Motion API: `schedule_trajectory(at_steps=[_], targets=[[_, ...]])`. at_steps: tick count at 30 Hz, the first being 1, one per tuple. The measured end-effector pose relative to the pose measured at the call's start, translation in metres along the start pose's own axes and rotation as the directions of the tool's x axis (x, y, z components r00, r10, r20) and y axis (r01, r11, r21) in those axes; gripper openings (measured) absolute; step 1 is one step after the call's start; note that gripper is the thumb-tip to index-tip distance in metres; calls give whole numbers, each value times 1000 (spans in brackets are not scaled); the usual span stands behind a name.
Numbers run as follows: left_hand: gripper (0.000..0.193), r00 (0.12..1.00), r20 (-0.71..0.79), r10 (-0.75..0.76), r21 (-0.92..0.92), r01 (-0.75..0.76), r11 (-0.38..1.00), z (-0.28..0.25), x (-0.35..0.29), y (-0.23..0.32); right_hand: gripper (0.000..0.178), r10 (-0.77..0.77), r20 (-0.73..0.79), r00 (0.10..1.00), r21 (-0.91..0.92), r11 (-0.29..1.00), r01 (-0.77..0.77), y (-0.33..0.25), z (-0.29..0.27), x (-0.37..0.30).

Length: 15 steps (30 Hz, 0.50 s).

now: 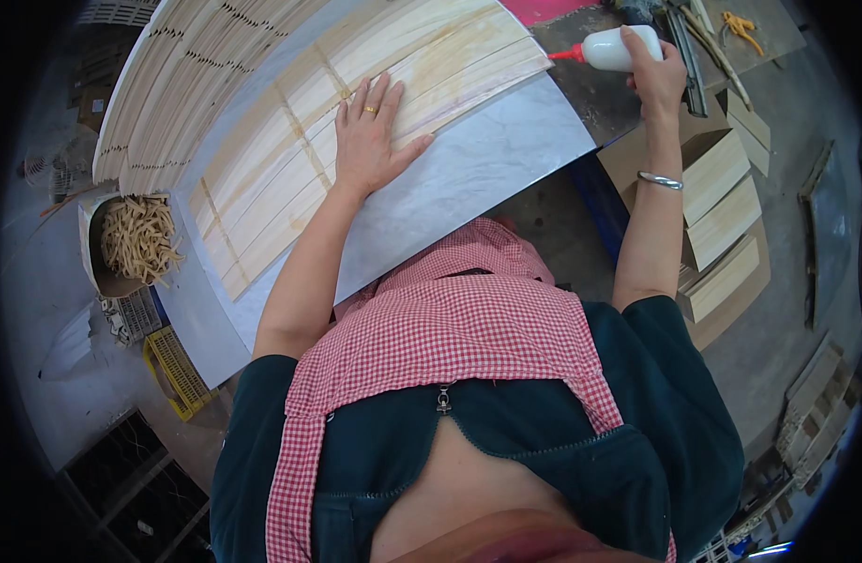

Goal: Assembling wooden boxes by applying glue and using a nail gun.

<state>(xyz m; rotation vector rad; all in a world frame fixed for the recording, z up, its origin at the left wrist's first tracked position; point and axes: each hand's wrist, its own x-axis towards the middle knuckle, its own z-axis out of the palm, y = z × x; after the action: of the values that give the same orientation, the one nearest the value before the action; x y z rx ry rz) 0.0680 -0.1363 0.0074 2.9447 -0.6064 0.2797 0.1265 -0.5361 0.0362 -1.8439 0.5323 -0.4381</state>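
Observation:
My left hand point(370, 136) lies flat, fingers spread, on a panel of pale thin wooden boards point(431, 84) set side by side on the table. Narrow tan strips cross the boards. My right hand point(658, 80) grips a white squeeze bottle point(604, 50) with a red nozzle, held sideways. Its tip points left, at the right end of the boards' near edge; whether it touches cannot be made out. A faint purplish line runs along part of that edge.
Stacked thin boards point(182, 84) stand at the far left, beside a container of tan strips point(136, 239). A cardboard box point(731, 281) holding wooden pieces is at my right. Orange-handled pliers point(742, 31) lie far right. A yellow crate point(176, 373) sits low at left.

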Motion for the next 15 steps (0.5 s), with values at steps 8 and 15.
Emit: schedule_trajectory(at_steps=[8, 15], targets=[[86, 1000, -27, 5, -10, -5, 1000, 4, -1, -4, 64, 58, 35, 998, 144, 988, -63, -6, -19, -16], [86, 1000, -11, -10, 7, 10, 1000, -1, -3, -2, 61, 12, -65, 998, 355, 935, 12, -8, 25, -20]])
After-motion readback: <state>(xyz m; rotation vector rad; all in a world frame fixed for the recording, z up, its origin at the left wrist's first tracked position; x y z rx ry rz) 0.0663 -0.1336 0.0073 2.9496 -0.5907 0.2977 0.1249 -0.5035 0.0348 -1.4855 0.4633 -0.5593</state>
